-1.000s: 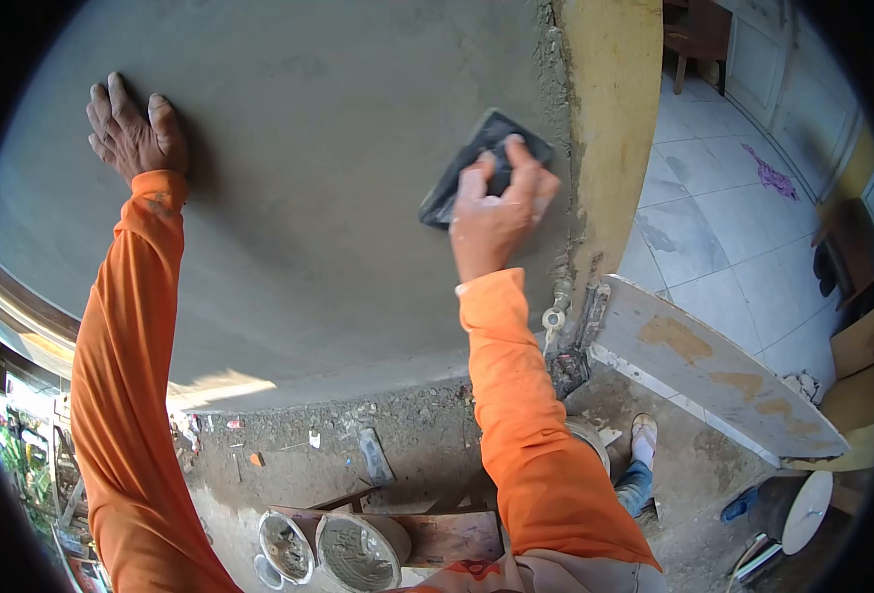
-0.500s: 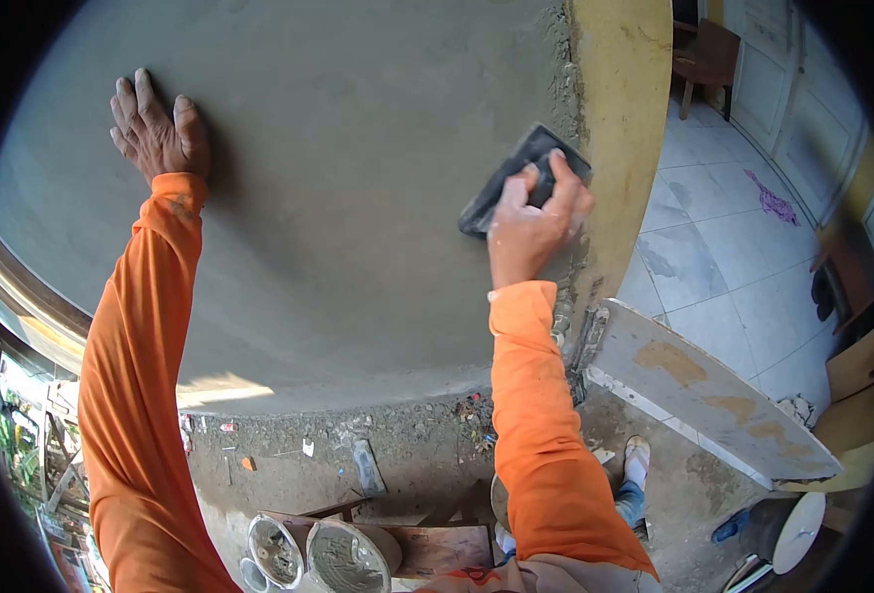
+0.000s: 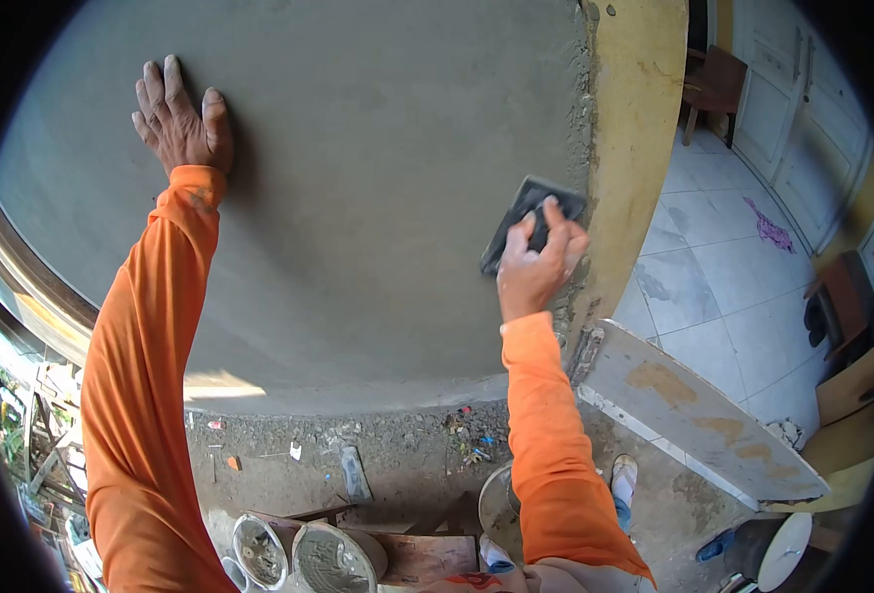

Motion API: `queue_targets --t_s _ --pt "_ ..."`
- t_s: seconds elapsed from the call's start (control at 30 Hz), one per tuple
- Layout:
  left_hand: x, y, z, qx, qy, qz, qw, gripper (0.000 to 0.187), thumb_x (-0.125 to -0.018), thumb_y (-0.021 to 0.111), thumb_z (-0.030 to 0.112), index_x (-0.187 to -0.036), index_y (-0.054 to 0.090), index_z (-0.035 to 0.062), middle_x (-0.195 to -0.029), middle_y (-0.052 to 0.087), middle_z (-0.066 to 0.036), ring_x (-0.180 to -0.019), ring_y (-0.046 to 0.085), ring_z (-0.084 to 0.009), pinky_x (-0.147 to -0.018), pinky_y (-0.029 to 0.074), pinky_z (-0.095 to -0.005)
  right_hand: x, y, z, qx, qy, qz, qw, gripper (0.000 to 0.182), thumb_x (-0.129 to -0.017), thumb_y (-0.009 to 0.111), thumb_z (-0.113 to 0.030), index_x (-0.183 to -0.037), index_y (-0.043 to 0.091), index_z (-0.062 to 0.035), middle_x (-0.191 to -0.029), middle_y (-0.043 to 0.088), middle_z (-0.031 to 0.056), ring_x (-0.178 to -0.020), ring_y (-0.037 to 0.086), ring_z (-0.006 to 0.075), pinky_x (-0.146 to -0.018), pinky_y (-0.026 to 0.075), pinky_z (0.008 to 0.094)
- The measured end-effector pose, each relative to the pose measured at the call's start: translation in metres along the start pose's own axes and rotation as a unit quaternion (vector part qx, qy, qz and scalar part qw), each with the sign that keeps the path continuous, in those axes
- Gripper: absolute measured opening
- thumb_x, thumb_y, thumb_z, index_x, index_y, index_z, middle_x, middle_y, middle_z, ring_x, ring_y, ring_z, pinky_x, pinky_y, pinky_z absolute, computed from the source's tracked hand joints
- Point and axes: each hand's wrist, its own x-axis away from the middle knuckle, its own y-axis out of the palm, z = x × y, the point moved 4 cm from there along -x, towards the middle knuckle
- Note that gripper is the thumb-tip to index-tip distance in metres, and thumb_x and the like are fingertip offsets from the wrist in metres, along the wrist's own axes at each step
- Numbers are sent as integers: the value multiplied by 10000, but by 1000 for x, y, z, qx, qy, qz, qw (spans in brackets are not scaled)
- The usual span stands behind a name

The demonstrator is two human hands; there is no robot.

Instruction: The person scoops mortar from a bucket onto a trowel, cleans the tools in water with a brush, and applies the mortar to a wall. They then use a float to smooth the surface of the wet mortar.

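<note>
At the far left, a strip of garden greenery (image 3: pixel 2 435) shows past the curved edge of the wall. The left hand (image 3: pixel 182 121) lies flat on the grey plastered wall (image 3: pixel 377 148), high up and well left of the other hand; its grip is wide, fingers spread and pressed to the plaster, holding nothing. Its orange sleeve (image 3: pixel 145 376) runs down the left side toward the near edge. Below the wall, the rough ground (image 3: pixel 377 450) carries small scraps of debris, and near the bottom stand 2 buckets (image 3: pixel 303 555) smeared with mortar, side by side and touching a wooden board (image 3: pixel 427 553). Further right, the right hand (image 3: pixel 538 265) presses a dark float (image 3: pixel 531 219) against the wall, just beside the ragged plaster edge where the grey meets a yellow column (image 3: pixel 639 128); its grip is closed over the float, fingers laid across its back and thumb on the left side. The float sits tilted, its upper end leaning right toward the column. Right of the column, a pale mortar-stained slab (image 3: pixel 694 415) lies slanted, and a foot in a sandal (image 3: pixel 623 481) stands near its lower end. At the far right, a tiled floor (image 3: pixel 713 267) reaches back to a wooden chair (image 3: pixel 713 84) and white doors (image 3: pixel 802 89).
</note>
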Motion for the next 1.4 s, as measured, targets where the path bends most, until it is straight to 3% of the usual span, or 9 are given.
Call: queue_targets --t_s 0.07,0.17,0.3,0.47,0.6,0.73,0.83,1.3,1.4 --pt "0 -2 2 -2 -6 -3 1000 718 -878 305 564 -1454 282 135 -1528 217 -113 -1425 145 -298 -1129 66 -517 -47 -5 -35 -12 -23 121 992 444 -725 722 -71 -1143 615 -174 -922 458 103 -768 540 268 -633 511 383" --pt "-1 -2 3 2 -4 0 1000 706 -880 320 542 -1455 280 135 -1529 214 -112 -1425 143 -297 -1129 64 -517 12 13 -39 -6 -115 -56 992 439 -739 706 -48 -1155 607 -153 -913 457 103 -770 537 272 -634 481 388" --pt "1 -2 2 -11 -2 -2 1000 693 -880 337 517 -1455 280 135 -1530 212 -112 -1426 141 -296 -1131 63 -512 -57 -11 -23 11 -23 105 994 472 -706 741 -86 -1138 615 -225 -927 465 97 -798 545 274 -610 515 388" --pt "-1 -5 4 -6 -3 -6 1000 671 -883 355 482 -1453 281 137 -1530 215 -113 -1428 136 -295 -1135 61 -503 6 3 -30 29 -121 -73 990 383 -743 693 -28 -1109 612 -107 -939 459 120 -781 534 273 -637 464 400" --pt "0 -4 4 -6 3 -3 1000 664 -886 353 474 -1455 277 139 -1531 209 -114 -1429 130 -296 -1136 53 -503 -59 -6 -38 -9 -32 91 995 518 -676 749 -66 -1153 620 -224 -925 470 103 -814 549 288 -635 496 417" --pt "0 -4 4 2 3 -12 1000 663 -888 354 473 -1456 273 140 -1529 208 -119 -1429 128 -300 -1137 46 -500 15 10 -31 21 -151 -94 984 533 -678 740 -56 -1170 622 -223 -917 471 115 -819 546 301 -639 500 411" --pt "-4 -6 0 -2 2 -4 1000 663 -888 355 473 -1455 274 138 -1528 208 -122 -1427 130 -303 -1137 44 -499 -43 -5 -29 20 -89 34 995 496 -695 744 -61 -1154 631 -213 -919 472 108 -805 542 295 -624 498 401" --pt "-1 -7 6 -2 10 -1 1000 656 -879 367 427 -1454 268 127 -1527 206 -126 -1427 133 -305 -1136 58 -507 -29 11 -67 37 -213 -124 968 395 -757 691 -53 -1133 640 -165 -968 483 133 -886 551 314 -712 497 393" --pt "-3 -7 4 -21 8 -6 1000 655 -875 370 412 -1456 263 127 -1528 203 -126 -1428 131 -302 -1136 55 -509 -86 -1 -70 18 -167 -14 986 381 -749 692 -37 -1113 645 -139 -951 484 136 -853 540 311 -688 488 398"
